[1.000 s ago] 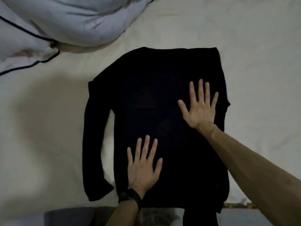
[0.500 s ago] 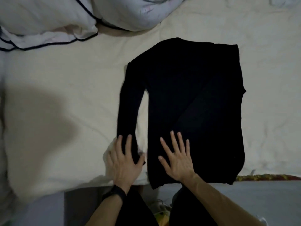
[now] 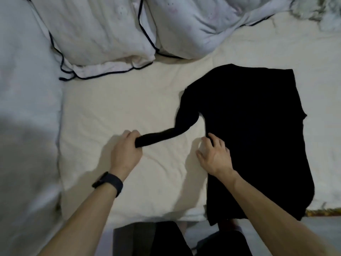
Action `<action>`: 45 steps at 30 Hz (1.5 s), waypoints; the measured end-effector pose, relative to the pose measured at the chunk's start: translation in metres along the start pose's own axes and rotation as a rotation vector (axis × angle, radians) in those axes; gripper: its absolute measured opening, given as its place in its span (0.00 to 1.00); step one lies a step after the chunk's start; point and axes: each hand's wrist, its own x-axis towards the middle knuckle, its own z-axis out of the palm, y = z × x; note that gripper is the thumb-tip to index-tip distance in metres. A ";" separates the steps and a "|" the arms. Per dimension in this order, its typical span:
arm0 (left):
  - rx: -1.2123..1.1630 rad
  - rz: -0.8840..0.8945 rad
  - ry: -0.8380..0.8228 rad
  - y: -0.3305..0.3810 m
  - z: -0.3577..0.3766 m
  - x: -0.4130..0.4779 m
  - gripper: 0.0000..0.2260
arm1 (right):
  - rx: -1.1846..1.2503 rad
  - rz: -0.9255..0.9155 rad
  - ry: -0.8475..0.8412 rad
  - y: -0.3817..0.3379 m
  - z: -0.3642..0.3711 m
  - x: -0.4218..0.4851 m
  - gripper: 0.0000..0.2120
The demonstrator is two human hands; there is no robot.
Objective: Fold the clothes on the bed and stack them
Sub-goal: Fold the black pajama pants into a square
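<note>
Head view: left hand [image 3: 125, 154] fingers [image 3: 131, 134] grip sleeve [image 3: 162, 138], right hand [image 3: 215, 157] touches shirt [image 3: 258, 135].

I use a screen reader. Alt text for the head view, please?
A left hand grips the sleeve of a black shirt by its end, held out sideways across a cream bed; the right hand touches the shirt's side edge. Two pillows lie beyond.

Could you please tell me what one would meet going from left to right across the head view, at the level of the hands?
A pale blanket → left hand → the black sleeve it grips → right hand → body of the black shirt.
</note>
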 end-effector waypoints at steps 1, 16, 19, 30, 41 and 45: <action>0.071 0.050 0.113 -0.010 -0.025 0.015 0.06 | -0.031 0.021 -0.057 -0.008 -0.002 0.008 0.29; 0.542 -0.217 -0.086 -0.133 -0.059 0.121 0.16 | -0.186 0.039 0.135 -0.061 -0.017 0.047 0.21; 0.494 -0.178 -0.016 -0.148 -0.051 0.115 0.15 | 0.059 -0.092 0.331 -0.090 -0.034 0.083 0.14; -0.601 -0.688 0.038 -0.189 -0.046 0.130 0.21 | 0.268 -0.052 -0.123 -0.162 -0.079 0.199 0.05; -0.654 -0.772 0.400 -0.214 -0.027 0.103 0.09 | 0.378 -0.266 0.110 -0.175 -0.024 0.159 0.24; -0.625 -0.787 0.257 -0.213 -0.023 0.100 0.04 | 0.411 -0.133 0.472 -0.163 -0.018 0.148 0.15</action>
